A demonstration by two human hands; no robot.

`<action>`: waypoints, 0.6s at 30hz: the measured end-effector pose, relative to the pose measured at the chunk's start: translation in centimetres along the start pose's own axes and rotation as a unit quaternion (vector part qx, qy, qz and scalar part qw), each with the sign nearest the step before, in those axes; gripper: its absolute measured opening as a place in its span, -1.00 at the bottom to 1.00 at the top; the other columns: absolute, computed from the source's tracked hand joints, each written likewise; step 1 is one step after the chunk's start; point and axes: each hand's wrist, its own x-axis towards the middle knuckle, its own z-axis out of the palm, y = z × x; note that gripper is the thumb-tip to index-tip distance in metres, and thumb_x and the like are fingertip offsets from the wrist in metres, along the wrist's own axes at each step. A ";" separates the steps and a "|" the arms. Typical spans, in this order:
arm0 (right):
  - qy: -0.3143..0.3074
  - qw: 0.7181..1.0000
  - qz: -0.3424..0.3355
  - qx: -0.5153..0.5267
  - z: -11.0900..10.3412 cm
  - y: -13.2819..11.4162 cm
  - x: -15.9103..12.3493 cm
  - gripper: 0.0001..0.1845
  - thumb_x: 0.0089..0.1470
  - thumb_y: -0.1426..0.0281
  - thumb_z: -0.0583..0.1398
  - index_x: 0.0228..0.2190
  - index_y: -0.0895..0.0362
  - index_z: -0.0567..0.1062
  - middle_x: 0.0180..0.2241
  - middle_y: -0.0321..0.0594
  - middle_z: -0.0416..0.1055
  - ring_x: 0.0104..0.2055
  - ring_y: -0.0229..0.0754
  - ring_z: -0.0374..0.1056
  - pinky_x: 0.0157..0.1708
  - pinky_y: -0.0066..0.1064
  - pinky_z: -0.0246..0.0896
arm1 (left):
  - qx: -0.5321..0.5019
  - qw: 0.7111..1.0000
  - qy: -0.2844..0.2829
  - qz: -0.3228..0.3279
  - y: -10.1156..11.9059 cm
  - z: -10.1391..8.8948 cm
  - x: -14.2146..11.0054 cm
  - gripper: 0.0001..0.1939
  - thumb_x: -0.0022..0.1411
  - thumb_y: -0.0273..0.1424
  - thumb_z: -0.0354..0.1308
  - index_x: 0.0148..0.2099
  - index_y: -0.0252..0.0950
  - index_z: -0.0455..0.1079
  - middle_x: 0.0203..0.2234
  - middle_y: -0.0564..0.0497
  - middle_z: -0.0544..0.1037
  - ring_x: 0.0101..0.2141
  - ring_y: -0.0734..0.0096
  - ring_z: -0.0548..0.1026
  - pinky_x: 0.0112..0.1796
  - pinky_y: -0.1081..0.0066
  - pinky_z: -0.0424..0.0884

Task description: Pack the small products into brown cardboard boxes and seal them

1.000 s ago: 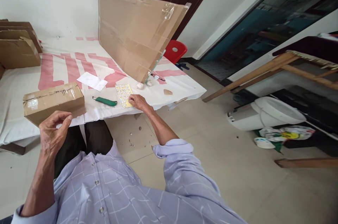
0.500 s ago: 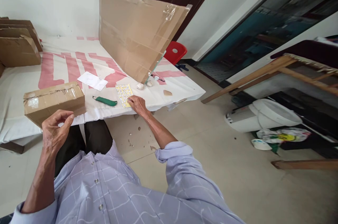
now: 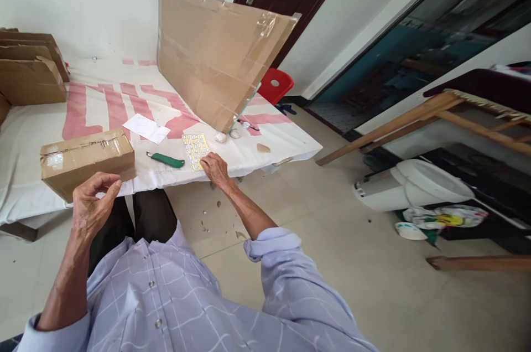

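Observation:
A yellow sheet with rows of small white labels [image 3: 192,148], like a sticker sheet, lies near the front edge of the table. My right hand [image 3: 214,168] is at its lower right corner, fingers curled and pressed together on it. In front of the small cardboard box [image 3: 89,161] my left hand [image 3: 94,200] is raised, thumb and forefinger pinched together; anything between them is too small to make out. A green utility knife [image 3: 166,159] rests between the box and the sheet. Behind it lies a white paper [image 3: 146,128].
A large cardboard panel [image 3: 219,53] stands tilted on the cloth-covered table [image 3: 286,144]. Beside its lower corner are two rolls of clear tape [image 3: 219,137] and a brown scrap [image 3: 263,148]. Folded cardboard boxes [image 3: 31,75] stand at the left. A red stool [image 3: 277,84] is behind.
My left hand has shifted slightly to the right and stays pinched. My right hand stays at the sheet's corner, barely moved. The view has tilted a little.

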 end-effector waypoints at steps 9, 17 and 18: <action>0.090 0.968 0.077 0.219 -1.3 -0.9 -0.1 -0.39 0.34 -0.27 -0.20 -0.43 -0.07 0.15 -0.45 -0.29 0.22 -0.35 -0.08 0.27 -0.26 -0.21 0.38 | 0.147 0.965 0.170 0.137 0.9 -3.9 -0.6 -0.88 0.36 -0.27 0.37 -0.24 -0.16 0.63 -0.28 0.04 0.71 -0.33 0.26 0.63 -0.25 0.15 0.59; -0.034 0.872 0.079 0.482 -2.2 -7.1 -0.6 -0.28 0.21 -0.43 0.11 -0.46 -0.07 0.17 -0.47 -0.26 0.25 -0.38 -0.05 0.26 -0.28 -0.13 0.42 | 0.107 0.973 0.197 -0.059 -4.0 -9.3 3.1 -0.52 0.15 -0.04 0.51 0.03 -0.15 0.61 0.11 0.00 0.66 0.22 -0.24 0.62 -0.08 0.02 0.70; -0.045 0.868 0.072 0.489 -1.9 -8.0 -0.7 -0.28 0.20 -0.43 0.14 -0.46 -0.07 0.21 -0.46 -0.25 0.29 -0.36 -0.04 0.30 -0.26 -0.12 0.43 | 0.083 0.976 0.184 -0.080 -4.9 -9.4 3.5 -0.41 0.02 -0.01 0.56 0.00 -0.21 0.59 0.07 -0.07 0.68 0.16 -0.20 0.64 -0.13 0.09 0.71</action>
